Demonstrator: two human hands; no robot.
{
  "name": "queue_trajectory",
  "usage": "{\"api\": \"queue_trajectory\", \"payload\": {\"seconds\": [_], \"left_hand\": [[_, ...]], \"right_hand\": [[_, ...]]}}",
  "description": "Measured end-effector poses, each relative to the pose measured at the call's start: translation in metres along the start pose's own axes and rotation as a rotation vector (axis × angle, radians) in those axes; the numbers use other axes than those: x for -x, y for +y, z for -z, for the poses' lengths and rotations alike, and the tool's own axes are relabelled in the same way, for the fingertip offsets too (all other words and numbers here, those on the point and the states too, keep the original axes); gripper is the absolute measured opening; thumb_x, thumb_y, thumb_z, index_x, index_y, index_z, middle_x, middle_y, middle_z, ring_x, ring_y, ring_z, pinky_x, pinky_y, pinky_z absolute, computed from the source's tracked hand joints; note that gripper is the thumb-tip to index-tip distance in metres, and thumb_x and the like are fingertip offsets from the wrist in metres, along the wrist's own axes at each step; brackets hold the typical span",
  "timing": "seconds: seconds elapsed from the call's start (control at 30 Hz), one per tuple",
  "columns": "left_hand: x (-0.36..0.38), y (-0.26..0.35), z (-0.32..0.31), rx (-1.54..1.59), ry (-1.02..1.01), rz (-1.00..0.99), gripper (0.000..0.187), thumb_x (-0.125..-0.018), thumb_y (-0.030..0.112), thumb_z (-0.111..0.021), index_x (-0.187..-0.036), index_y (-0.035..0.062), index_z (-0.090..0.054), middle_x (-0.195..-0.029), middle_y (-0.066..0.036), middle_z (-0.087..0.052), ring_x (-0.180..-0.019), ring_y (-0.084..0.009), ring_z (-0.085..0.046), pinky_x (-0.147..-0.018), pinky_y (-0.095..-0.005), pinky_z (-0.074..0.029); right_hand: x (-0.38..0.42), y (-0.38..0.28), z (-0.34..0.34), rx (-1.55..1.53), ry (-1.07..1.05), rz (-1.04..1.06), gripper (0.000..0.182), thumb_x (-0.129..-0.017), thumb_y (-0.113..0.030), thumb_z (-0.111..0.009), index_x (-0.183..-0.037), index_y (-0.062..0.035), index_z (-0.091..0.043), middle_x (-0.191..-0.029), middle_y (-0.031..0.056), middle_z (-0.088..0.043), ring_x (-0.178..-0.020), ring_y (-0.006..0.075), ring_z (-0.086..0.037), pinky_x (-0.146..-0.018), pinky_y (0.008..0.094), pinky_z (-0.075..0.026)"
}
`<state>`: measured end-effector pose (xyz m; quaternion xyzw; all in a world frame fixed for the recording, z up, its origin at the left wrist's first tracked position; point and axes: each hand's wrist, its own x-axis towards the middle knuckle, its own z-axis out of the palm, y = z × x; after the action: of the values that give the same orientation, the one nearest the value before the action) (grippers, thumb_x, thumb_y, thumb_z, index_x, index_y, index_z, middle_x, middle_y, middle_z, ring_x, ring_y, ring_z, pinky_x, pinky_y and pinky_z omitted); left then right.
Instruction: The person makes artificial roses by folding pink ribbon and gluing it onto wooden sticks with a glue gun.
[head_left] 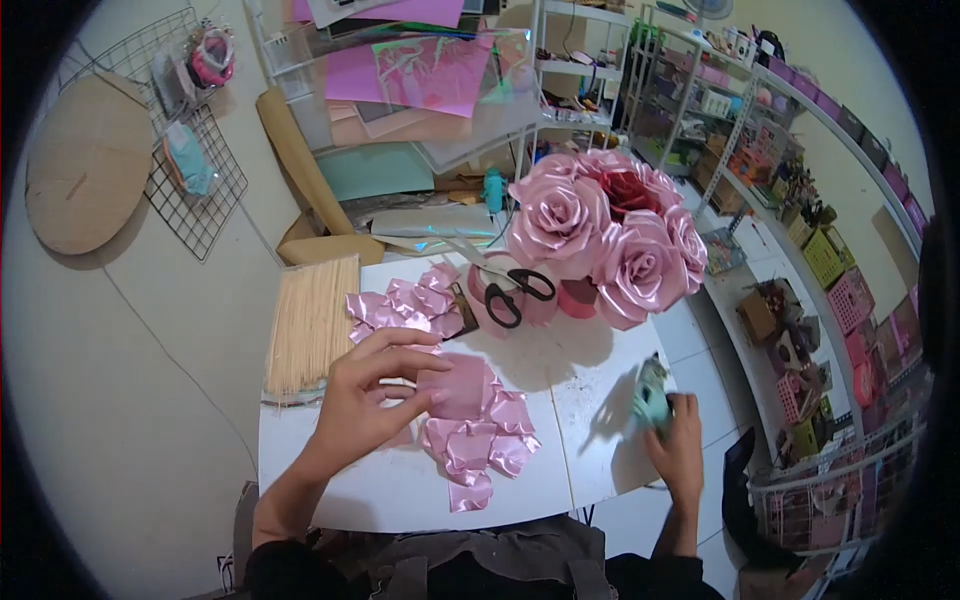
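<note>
My left hand [375, 385] is pinched on a flat pink ribbon piece [458, 387] above the white table [380, 495]. Below and beside it lie curled pink satin petals [470, 445], with more petals [405, 305] behind. On the right side of the table, my right hand [678, 445] is wrapped round a teal glue gun [651, 400], its nozzle end upward. A bouquet of pink satin roses [640, 265] with one red rose [632, 188] stands at the back right. Black-handled scissors [503, 285] rest in front of it.
A bundle of thin wooden sticks [310, 325] lies at the table's back left. Pink ribbon rolls [577, 298] stand beneath the roses. Shelves [780, 270] of baskets and supplies line the right, and a wire grid [200, 215] hangs on the left wall.
</note>
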<state>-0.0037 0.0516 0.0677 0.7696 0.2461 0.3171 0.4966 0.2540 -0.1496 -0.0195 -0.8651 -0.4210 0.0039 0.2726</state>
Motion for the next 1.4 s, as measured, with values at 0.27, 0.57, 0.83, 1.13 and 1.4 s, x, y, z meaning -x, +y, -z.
{"api": "queue_trajectory", "payload": {"seconds": [0.27,0.57,0.83,1.13,1.4], "left_hand": [[-0.031,0.019,-0.003,-0.015,-0.082,-0.065,0.022,-0.069,-0.005,-0.062,-0.089,0.0011,-0.063,-0.088,-0.007,-0.055,-0.08,-0.0123,-0.056,-0.066,-0.022,-0.052],[-0.029,0.016,0.02,-0.216,-0.2,-0.056,0.03,-0.066,-0.003,-0.064,-0.095,0.0042,-0.062,-0.085,-0.006,-0.06,-0.076,-0.0104,-0.058,-0.06,-0.0208,-0.05],[-0.032,0.006,0.019,-0.136,-0.167,0.004,0.02,-0.066,-0.002,-0.066,-0.085,0.0027,-0.066,-0.075,-0.008,-0.062,-0.065,-0.01,-0.058,-0.057,-0.0193,-0.05],[-0.032,0.012,0.02,-0.181,-0.202,-0.021,0.016,-0.067,0.001,-0.065,-0.082,0.0022,-0.066,-0.072,-0.008,-0.064,-0.063,-0.01,-0.059,-0.054,-0.02,-0.049],[-0.031,0.011,0.02,-0.21,-0.239,-0.06,0.014,-0.066,0.002,-0.066,-0.08,0.0012,-0.066,-0.074,-0.007,-0.064,-0.064,-0.0101,-0.06,-0.055,-0.0206,-0.05]], "right_hand": [[0.026,-0.052,0.029,-0.668,0.002,0.217,0.038,-0.058,-0.023,-0.072,-0.085,0.0015,-0.057,-0.089,0.0134,-0.054,-0.078,0.025,-0.056,-0.066,0.0304,-0.045],[0.017,-0.112,0.0,-0.727,-0.342,0.541,0.04,-0.06,-0.018,-0.073,-0.091,0.0021,-0.057,-0.089,0.013,-0.056,-0.078,0.0243,-0.058,-0.065,0.0293,-0.048],[0.016,-0.127,-0.011,-0.69,-0.335,0.597,0.036,-0.064,-0.022,-0.072,-0.086,0.0022,-0.057,-0.08,0.0102,-0.056,-0.07,0.0224,-0.057,-0.058,0.0285,-0.048],[0.014,-0.13,-0.018,-0.665,-0.35,0.588,0.037,-0.061,-0.024,-0.073,-0.083,0.0019,-0.058,-0.076,0.0102,-0.055,-0.065,0.0233,-0.056,-0.053,0.0296,-0.045],[0.013,-0.13,-0.021,-0.669,-0.345,0.62,0.037,-0.061,-0.025,-0.073,-0.082,0.0019,-0.058,-0.073,0.0098,-0.053,-0.061,0.022,-0.053,-0.05,0.0303,-0.042]]}}
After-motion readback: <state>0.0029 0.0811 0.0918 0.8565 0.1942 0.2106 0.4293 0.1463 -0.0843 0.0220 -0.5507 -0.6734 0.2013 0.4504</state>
